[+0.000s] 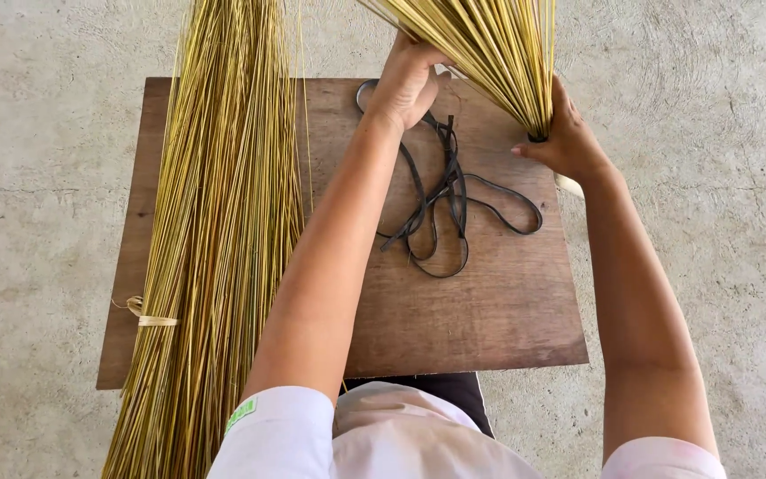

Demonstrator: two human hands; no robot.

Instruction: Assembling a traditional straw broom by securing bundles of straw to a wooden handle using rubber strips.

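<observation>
The small bundle of sticks (489,53) runs out past the picture's top edge, so its far end is unseen. The left hand (408,84) has its fingers tucked behind that bundle, and its grip cannot be made out. The right hand (567,142) covers the bundle's bound end; a pale object (569,185) peeks from under its wrist, too hidden to identify. The large bundle (219,222) along the counter's (489,310) left edge is cut off at top and bottom. The dark strap (454,195) partly disappears under the left hand.
</observation>
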